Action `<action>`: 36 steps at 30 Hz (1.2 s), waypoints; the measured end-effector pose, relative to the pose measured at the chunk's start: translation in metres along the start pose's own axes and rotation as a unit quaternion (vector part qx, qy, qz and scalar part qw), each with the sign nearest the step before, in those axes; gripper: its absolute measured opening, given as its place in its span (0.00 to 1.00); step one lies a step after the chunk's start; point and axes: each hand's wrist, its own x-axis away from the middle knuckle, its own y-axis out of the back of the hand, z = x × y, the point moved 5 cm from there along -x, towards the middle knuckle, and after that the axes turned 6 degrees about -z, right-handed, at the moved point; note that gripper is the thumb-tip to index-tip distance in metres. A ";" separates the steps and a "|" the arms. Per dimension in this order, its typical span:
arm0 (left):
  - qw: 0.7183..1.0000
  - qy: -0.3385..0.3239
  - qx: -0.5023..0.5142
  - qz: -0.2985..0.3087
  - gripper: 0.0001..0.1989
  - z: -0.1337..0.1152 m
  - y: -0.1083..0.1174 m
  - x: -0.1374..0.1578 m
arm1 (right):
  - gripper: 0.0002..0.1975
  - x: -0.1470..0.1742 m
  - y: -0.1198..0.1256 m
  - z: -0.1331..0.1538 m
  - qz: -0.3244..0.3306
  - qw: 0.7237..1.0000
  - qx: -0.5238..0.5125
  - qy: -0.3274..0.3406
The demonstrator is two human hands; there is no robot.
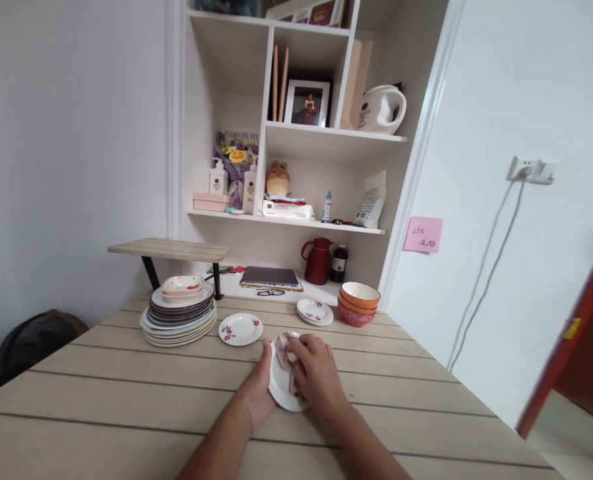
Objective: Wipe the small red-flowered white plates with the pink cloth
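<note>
My left hand [260,392] grips a small white plate [278,385] by its left edge, thumb along the rim and the other fingers hidden beneath. The plate is tilted above the table. Over its face, my right hand [318,371] presses a crumpled brownish-pink cloth [283,347], fingers bent around it. A white plate with red flowers [241,329] lies flat on the table, left of and beyond my hands. Farther back and to the right is a short stack of similar small flowered plates [315,311].
A tall stack of plates [179,327] with small square dishes on top stands at the left, by a low wooden riser [170,249]. Stacked orange and red bowls [358,303] stand back right. Behind are a laptop [269,276], glasses [270,293] and a red jug [319,261].
</note>
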 end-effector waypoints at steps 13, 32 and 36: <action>0.999 -0.025 0.031 -0.014 0.37 -0.014 0.014 0.001 | 0.16 0.013 -0.014 0.010 0.075 0.996 -0.030 0.029; 0.999 -0.015 0.025 -0.017 0.39 -0.010 0.017 -0.003 | 0.09 0.013 -0.006 0.008 0.116 0.991 -0.061 -0.017; 1.000 0.001 0.007 -0.014 0.35 -0.005 0.007 -0.001 | 0.12 0.011 -0.002 0.019 0.089 0.990 -0.111 0.022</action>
